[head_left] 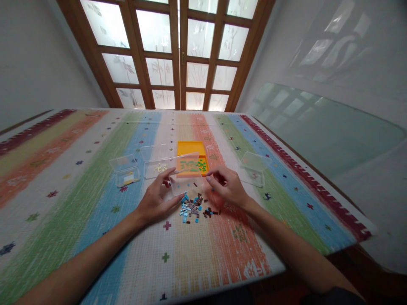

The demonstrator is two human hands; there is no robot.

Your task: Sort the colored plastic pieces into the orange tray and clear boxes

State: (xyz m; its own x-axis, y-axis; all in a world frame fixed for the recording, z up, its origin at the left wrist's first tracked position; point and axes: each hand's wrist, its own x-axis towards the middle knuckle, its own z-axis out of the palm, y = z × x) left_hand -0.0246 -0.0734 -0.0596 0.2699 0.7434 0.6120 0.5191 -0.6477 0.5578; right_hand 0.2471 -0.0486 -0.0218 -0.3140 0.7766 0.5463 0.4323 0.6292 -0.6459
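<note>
Okay, picture a clock with 12 straight across from the person and the heap of little toy bricks [191, 206] as the hub. The bricks are blue and brown, loose on a striped tablecloth [149, 254], with a few darker ones spilling out toward 3.

Left hand [159, 192] is at about 10, fingers and thumb holding the near-left edge of a clear plastic container [182, 187], which sits tilted right at 12, just past the heap. A few blue and brown bits show around it, but I honestly can't tell if they're inside or just seen through the plastic.

Right hand [227, 184] is at about 2, thumb and index finger in a narrow pinch close to the right side of that container. Can't tell if there's a brick between the tips, too small to see.

Farther out at 12 there's an open orange box [191, 148] with green pieces [202, 164] in its near half. Around 11 is a long clear box [146, 170] with pale pieces [160, 167]. Then a small clear box [118, 179] at 10, lid up, something pale and yellowish in it, and another clear box [258, 178] out at 2, also open.
</note>
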